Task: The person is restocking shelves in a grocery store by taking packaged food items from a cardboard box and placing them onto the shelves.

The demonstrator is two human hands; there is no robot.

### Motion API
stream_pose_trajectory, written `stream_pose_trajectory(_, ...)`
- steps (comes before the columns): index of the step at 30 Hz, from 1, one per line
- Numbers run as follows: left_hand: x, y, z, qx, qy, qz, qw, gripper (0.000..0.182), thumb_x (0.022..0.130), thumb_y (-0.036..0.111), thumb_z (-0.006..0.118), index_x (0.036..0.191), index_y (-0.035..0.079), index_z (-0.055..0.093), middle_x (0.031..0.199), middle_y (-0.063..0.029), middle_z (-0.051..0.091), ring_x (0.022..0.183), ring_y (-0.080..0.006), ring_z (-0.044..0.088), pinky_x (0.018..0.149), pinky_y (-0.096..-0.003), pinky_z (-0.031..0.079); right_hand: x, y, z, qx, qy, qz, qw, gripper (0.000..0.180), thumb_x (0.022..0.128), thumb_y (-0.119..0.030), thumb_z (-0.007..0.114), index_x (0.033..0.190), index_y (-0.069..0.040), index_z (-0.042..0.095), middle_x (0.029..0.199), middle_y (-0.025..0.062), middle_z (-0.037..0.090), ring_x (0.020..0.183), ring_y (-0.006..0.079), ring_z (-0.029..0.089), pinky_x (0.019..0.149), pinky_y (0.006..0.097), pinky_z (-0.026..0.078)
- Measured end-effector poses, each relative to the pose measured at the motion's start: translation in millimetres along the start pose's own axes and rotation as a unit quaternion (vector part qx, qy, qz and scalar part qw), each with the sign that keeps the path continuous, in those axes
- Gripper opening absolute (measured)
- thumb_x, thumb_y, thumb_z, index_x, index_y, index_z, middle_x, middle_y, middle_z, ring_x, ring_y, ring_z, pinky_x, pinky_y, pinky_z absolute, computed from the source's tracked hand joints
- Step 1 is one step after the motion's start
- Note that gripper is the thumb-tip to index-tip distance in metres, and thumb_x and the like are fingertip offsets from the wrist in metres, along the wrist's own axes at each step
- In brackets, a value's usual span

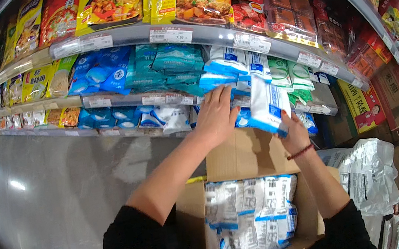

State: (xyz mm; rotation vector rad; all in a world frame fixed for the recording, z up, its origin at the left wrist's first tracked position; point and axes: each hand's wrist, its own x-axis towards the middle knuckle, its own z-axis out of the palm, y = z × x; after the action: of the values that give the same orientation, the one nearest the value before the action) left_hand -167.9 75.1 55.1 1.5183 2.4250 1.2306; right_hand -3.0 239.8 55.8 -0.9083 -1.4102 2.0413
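My right hand (295, 131) grips the lower end of a white and blue plastic bag (269, 104), held up slanted in front of the shelf. My left hand (216, 117) is at the shelf edge, palm down, its fingertips against the stacked white and blue bags (219, 75); its thumb stands apart from the fingers. Below my arms, an opened cardboard box (249, 155) has its far flap folded out. Inside lie several similar white and blue bags (242, 233) in rows.
Teal bags (169, 64) and blue bags (100, 72) fill the shelf to the left, green and white bags (290, 74) the right. An upper shelf edge (207, 33) with price tags juts out above. Cardboard cartons (397, 89) and a crumpled clear plastic bag (370, 174) stand at right.
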Motion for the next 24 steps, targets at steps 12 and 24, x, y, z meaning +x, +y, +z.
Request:
stream_pose_trajectory(12,145,-61,51,0.304,-0.072,0.011,0.950,0.069,0.077,0.038,0.063,0.135,0.018,0.033,0.141,-0.0124,0.027,0.131,-0.0306,0.024,0.099,-0.0490,0.030,184,-40,16,-0.377,0.089,-0.088,0.918,0.052,0.081,-0.034,0.060,0.124,-0.006,0.049,0.108,0.0030,0.057,0.080,0.0101,0.048,0.053,0.0245,0.039)
stream_pose_trajectory(24,141,-56,41,0.306,-0.045,-0.028,0.951,0.064,0.077,0.037,0.064,0.132,0.016,0.039,0.134,-0.0155,0.036,0.123,-0.0328,0.037,0.090,-0.0443,0.041,179,-50,12,-0.178,0.063,-0.081,0.979,0.029,0.080,-0.015,0.064,0.104,-0.001,0.056,0.089,0.0058,0.058,0.064,0.0137,0.049,0.046,0.0240,0.037)
